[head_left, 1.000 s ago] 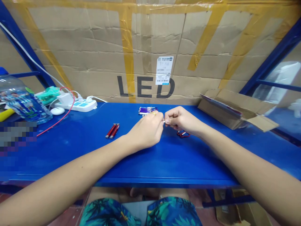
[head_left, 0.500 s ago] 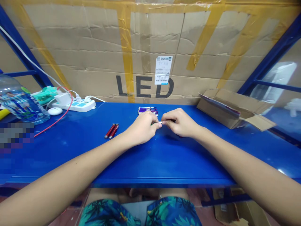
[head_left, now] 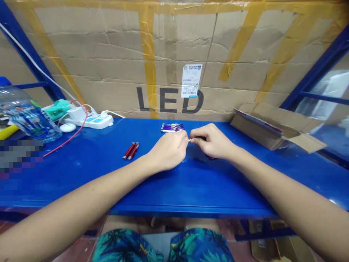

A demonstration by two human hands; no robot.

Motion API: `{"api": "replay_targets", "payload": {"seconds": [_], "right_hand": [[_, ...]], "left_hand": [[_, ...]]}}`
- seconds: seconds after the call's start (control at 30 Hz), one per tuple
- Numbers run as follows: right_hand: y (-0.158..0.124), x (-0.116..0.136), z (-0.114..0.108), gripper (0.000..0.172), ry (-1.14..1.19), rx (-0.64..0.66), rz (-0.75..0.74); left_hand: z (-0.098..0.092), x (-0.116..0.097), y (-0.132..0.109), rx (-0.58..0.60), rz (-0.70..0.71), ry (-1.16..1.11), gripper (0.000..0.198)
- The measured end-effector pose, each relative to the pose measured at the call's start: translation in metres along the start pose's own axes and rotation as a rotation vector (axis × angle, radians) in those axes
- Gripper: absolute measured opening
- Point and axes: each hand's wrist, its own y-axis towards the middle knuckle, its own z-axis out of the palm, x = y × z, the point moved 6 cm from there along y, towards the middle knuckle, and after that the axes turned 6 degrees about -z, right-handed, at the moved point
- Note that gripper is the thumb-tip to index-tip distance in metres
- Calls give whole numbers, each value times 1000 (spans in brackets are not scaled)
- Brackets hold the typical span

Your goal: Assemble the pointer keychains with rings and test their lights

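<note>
Two hands meet over the blue table (head_left: 218, 193), a small metal piece (head_left: 190, 141) at their fingertips.
The right hand (head_left: 211, 142) pinches it between thumb and forefinger; the left hand (head_left: 171, 149) is curled closed at the piece's other end, its inner grip hidden. Taking the piece as the clock's centre, purple tubes (head_left: 172, 127) lie near at 10 o'clock, two red tubes (head_left: 131, 151) well apart at 9, and a red clip (head_left: 211, 157), mostly hidden under the right hand, at 4. The box (head_left: 272, 142) sits farther out at 3.
</note>
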Motion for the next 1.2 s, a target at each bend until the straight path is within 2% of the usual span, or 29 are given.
{"api": "replay_targets", "payload": {"seconds": [0.13, 0.23, 0.37, 0.67, 0.83, 1.0, 1.2], "right_hand": [[0, 1, -1, 21, 15, -15, -15], [-1, -5, 0, 22, 79, -10, 63], [-2, -12, 4, 23, 200, 3, 182], [-2, -15, 10, 22, 397, 11, 289], [0, -15, 6, 22, 367, -1, 248], [0, -13, 4, 23, 277, 19, 210], [1, -5, 1, 22, 73, -24, 49]], "left_hand": [[-2, 5, 3, -4, -12, -144, 15], [-1, 5, 4, -16, -3, -187, 14], [-1, 2, 2, -57, 66, -103, 13], [1, -3, -2, -105, 212, 87, 12], [-3, -3, 0, -138, 223, 60, 12], [-4, 2, 1, -135, 171, 22, 10], [-4, 6, 3, -115, 110, -164, 13]]}}
